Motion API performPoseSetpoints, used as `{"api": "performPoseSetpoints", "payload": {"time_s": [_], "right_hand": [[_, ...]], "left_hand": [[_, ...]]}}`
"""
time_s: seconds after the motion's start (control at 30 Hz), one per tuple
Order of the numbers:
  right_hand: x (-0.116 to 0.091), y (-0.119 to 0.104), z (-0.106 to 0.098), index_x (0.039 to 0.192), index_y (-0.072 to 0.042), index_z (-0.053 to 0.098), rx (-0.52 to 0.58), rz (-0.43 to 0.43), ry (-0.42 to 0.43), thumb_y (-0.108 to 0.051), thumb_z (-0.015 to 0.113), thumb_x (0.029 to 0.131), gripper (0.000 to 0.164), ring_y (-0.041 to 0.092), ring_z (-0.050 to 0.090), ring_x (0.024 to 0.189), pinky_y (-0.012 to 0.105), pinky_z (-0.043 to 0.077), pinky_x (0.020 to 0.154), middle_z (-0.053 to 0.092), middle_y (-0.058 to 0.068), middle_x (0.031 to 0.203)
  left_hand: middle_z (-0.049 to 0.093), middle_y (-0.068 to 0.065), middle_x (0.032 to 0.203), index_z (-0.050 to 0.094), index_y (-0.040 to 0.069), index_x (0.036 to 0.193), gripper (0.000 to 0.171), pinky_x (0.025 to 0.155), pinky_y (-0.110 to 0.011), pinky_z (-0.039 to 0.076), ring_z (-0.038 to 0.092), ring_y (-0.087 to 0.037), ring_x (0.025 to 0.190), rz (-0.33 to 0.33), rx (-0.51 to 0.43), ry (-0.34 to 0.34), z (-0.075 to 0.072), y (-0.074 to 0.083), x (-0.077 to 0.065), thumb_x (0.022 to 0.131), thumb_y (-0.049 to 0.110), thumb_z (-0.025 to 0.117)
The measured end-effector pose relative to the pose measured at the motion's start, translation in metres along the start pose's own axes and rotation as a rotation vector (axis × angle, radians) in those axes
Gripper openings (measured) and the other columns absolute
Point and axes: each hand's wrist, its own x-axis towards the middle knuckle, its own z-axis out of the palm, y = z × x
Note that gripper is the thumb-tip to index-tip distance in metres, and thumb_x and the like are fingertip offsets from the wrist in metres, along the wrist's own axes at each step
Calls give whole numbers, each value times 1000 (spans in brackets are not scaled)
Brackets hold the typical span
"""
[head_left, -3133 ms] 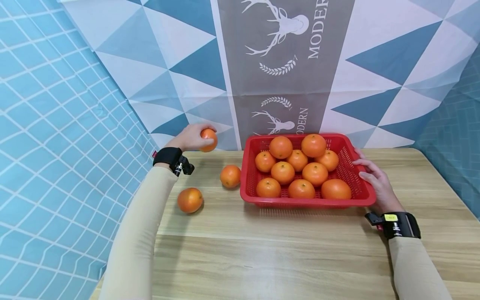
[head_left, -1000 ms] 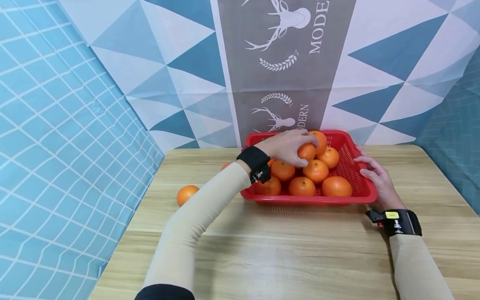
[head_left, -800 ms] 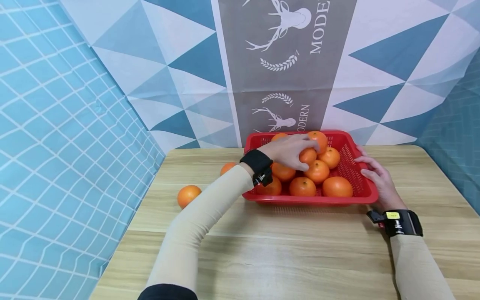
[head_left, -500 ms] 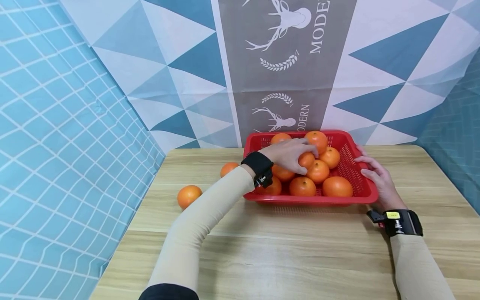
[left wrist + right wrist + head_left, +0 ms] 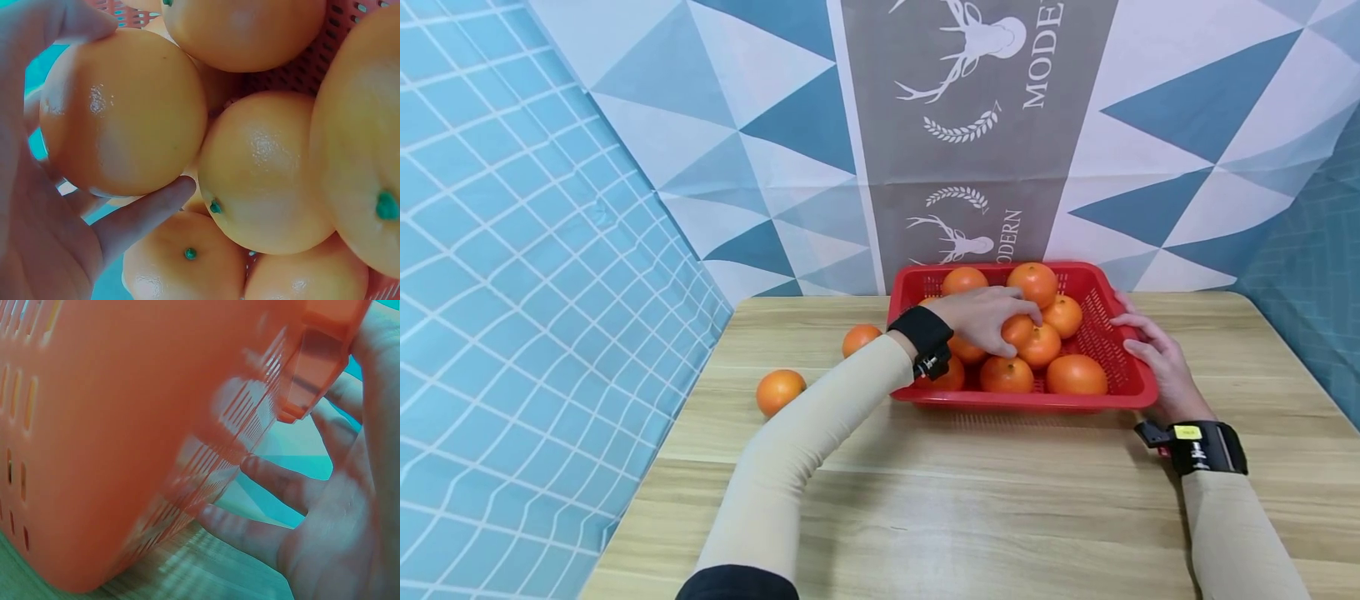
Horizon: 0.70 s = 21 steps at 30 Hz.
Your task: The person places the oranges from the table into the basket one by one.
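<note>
My left hand [image 5: 987, 317] reaches into a red plastic basket [image 5: 1022, 402] and holds an orange [image 5: 1018, 331] above the other oranges. In the left wrist view, the thumb and fingers curve round this orange [image 5: 125, 112], and another orange [image 5: 262, 169] with a green stem end sits right beside it. My right hand [image 5: 1161, 362] grips the right rim of the basket. In the right wrist view, fingertips [image 5: 253, 465] touch the slotted wall [image 5: 125, 437] beneath the rim. Several oranges fill the basket, some partly hidden by the left hand and wrist strap.
Two more oranges lie on the wooden table [image 5: 925, 517] left of the basket: one orange [image 5: 859, 337] close to its left side, another orange [image 5: 780, 392] nearer the front, by the left sleeve. A patterned backdrop [image 5: 955, 125] rises behind the table.
The left hand has carried its orange from over the table's left side into the basket, then shifted it slightly toward the front. The right hand has stayed at the rim.
</note>
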Motion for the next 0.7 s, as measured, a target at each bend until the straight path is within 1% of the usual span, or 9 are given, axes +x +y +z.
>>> {"api": "performPoseSetpoints", "payload": {"time_s": [0.2, 0.37, 0.43, 0.6, 0.63, 0.7], "right_hand": [[-1, 0, 0, 161, -10, 55, 11, 5, -6, -12, 49, 117, 44, 20, 23, 166, 18, 65, 99, 15, -14, 192], [-1, -1, -1, 160, -9, 55, 10, -2, -12, -12, 50, 117, 44, 19, 24, 166, 18, 64, 99, 15, -13, 192], [-1, -1, -1, 160, -9, 55, 9, -2, -11, -12, 49, 117, 43, 19, 22, 167, 18, 64, 100, 15, -13, 192], [-1, -1, 0, 160, -9, 56, 11, -4, -6, -11, 49, 117, 43, 19, 21, 168, 17, 64, 100, 14, -12, 192], [-1, -1, 1, 159, -10, 57, 11, -4, -6, -11, 49, 117, 43, 19, 22, 167, 17, 64, 100, 14, -12, 192], [-1, -1, 1, 159, -10, 58, 9, -6, -2, -11, 49, 117, 42, 18, 23, 166, 17, 64, 100, 15, -12, 192]], "left_hand": [[53, -2, 161, 52, 25, 164, 65, 126, -38, 43, 49, -18, 144, 12, -5, 8, 0, -1, -4, 103, 38, 72], [54, -3, 158, 52, 26, 162, 65, 126, -39, 44, 51, -19, 143, 14, -18, 17, -2, -2, -5, 101, 38, 72], [54, -3, 160, 52, 26, 163, 66, 127, -39, 44, 50, -19, 145, 13, -24, 17, -4, -2, -5, 101, 38, 72], [47, -5, 172, 48, 27, 167, 70, 135, -42, 40, 44, -23, 157, -1, -22, 20, -14, -3, -9, 102, 42, 69], [46, -5, 174, 47, 27, 168, 70, 135, -42, 40, 44, -23, 158, -1, -16, 25, -17, -3, -10, 103, 42, 68], [48, -7, 171, 45, 27, 169, 72, 131, -42, 42, 47, -23, 154, -2, 8, 43, -24, -2, -11, 103, 43, 67]]}}
